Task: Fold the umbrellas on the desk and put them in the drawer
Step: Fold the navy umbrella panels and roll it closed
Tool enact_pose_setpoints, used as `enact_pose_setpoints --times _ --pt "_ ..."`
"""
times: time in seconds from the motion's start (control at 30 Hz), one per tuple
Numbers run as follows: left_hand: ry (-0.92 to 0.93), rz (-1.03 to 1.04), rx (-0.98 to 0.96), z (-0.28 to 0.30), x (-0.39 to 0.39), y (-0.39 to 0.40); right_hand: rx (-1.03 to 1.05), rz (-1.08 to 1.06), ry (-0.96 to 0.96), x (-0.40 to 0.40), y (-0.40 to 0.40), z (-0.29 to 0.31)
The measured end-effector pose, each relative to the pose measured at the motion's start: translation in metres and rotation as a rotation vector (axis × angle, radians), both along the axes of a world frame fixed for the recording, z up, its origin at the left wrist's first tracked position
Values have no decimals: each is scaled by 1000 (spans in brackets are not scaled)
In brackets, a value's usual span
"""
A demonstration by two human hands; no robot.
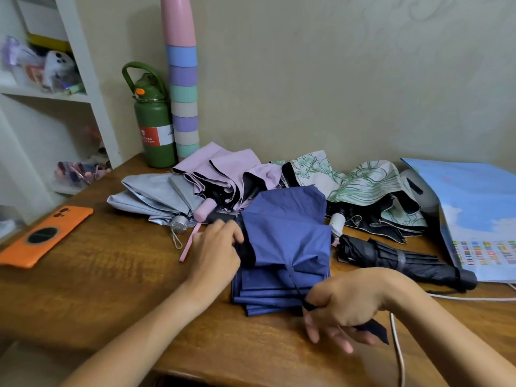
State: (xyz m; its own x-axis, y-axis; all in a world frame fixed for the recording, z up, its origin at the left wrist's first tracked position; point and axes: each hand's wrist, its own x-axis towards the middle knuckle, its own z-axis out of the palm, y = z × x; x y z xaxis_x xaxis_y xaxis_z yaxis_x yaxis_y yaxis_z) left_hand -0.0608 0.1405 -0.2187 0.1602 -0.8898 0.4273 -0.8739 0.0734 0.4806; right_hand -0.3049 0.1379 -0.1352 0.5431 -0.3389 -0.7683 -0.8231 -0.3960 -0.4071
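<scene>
One head-worn view — close, angled forward and down over the desk [83,289], seemingly wall-facing.

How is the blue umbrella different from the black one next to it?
The blue umbrella has loose, spread-out cloth; the black umbrella is rolled tight with a strap round it. The left hand and right hand hold the blue one; nobody touches the black one. Both lie on the desk.

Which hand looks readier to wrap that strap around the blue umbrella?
The right hand: it already pinches the dark strap, while the left hand grips the blue umbrella at its handle end, steadying it.
</scene>
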Motion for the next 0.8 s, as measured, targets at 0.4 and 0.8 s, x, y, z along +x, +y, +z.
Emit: enact_pose_setpoints --times 0.4,0.8 --pt "-438 -501 -236 5 -19 -1 -44 -220 -92 3 -5 5" --pt "-195 -397 -481 7 -8 -1 -928 -463 -414 -23 -34 -40"
